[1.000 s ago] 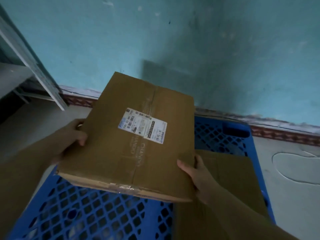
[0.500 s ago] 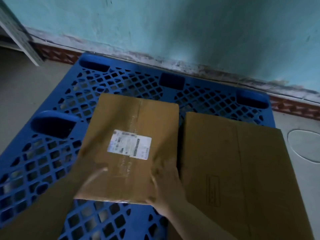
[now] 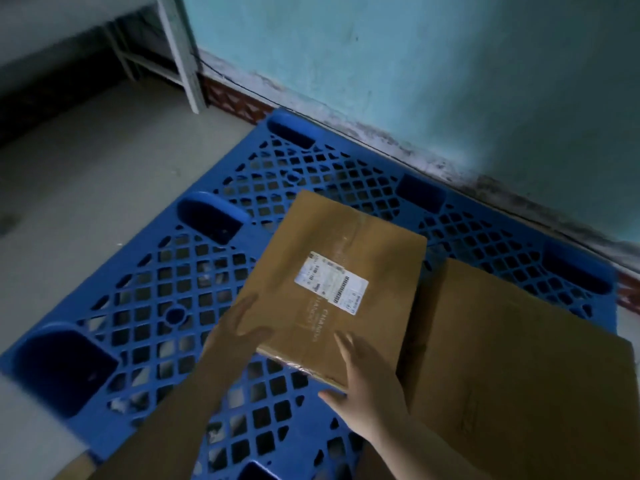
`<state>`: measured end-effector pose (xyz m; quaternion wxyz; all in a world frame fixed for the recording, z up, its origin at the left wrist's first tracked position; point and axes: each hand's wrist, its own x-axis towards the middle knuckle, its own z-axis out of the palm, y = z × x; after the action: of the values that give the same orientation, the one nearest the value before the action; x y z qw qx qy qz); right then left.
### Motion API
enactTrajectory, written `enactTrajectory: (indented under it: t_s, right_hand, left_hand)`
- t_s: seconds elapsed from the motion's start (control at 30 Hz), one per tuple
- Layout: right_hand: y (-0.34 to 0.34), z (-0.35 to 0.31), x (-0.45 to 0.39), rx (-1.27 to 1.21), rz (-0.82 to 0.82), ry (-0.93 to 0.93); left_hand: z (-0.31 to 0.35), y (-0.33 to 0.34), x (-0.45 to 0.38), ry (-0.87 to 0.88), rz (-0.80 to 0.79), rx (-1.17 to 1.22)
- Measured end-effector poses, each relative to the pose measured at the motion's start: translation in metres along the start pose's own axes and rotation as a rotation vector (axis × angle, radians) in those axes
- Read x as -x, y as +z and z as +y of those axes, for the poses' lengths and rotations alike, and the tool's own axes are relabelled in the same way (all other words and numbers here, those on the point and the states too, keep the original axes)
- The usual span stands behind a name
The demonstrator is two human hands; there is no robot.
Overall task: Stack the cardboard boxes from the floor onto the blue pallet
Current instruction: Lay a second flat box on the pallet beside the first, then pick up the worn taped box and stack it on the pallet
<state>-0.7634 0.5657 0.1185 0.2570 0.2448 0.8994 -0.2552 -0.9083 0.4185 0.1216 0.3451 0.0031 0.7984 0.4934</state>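
Brown taped box (image 3: 332, 289) — white label on top — on blue pallet (image 3: 166, 292).

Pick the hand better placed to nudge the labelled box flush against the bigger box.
Left. The left hand rests on the labelled box's outer near corner, facing the larger box, so it can likely push across. The right hand sits on the near edge beside the gap.

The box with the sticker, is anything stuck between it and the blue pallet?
Nothing visible is. The labelled cardboard box appears to lie flat on the blue pallet, beside the larger cardboard box. The left hand and right hand touch its near edge with nothing between.
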Motion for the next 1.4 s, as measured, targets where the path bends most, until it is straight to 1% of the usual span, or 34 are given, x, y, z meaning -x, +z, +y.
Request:
enactTrajectory:
  t_s: [0.13,0.23,0.3,0.37,0.43,0.5,0.6,0.73,0.87,1.0,1.13,1.27,1.4]
  right_hand:
    - [-0.017,-0.053,0.015,-0.057,0.070,-0.217]
    - [-0.028,-0.106,0.030,-0.098,0.045,-0.333]
    - [-0.035,-0.144,0.050,-0.116,0.023,-0.416]
    - [-0.043,-0.186,0.082,-0.165,-0.018,-0.499]
    - [-0.056,-0.230,0.127,-0.170,-0.032,-0.605]
    - [-0.070,-0.275,0.180,-0.193,-0.041,-0.675]
    - [-0.077,-0.342,0.274,-0.253,-0.119,-0.764]
    - [-0.070,-0.420,0.403,-0.344,-0.280,-0.904]
    - [-0.051,-0.478,0.524,-0.371,-0.447,-1.022]
    - [-0.013,-0.506,0.632,-0.372,-0.572,-1.133]
    - [0.031,-0.510,0.729,-0.370,-0.688,-1.213]
    - [0.078,-0.497,0.800,-0.311,-0.807,-1.261]
    - [0.111,-0.494,0.850,-0.244,-0.894,-1.320]
  left_hand:
    - [0.000,-0.063,0.033,-0.050,0.201,0.149]
    - [-0.003,-0.106,0.079,-0.041,0.260,0.241]
    - [-0.003,-0.133,0.123,-0.016,0.308,0.309]
    - [0.002,-0.166,0.179,0.003,0.392,0.389]
    - [0.015,-0.200,0.249,0.023,0.502,0.440]
    - [0.025,-0.235,0.330,0.035,0.623,0.456]
    - [0.021,-0.275,0.465,0.001,0.752,0.513]
    - [0.008,-0.304,0.630,-0.036,0.935,0.598]
    - [-0.005,-0.318,0.771,-0.030,1.092,0.666]
    - [-0.027,-0.312,0.898,-0.002,1.225,0.680]
    - [-0.052,-0.293,1.004,-0.028,1.367,0.673]
    - [-0.081,-0.269,1.080,-0.065,1.498,0.734]
    - [-0.106,-0.251,1.128,-0.092,1.600,0.774]
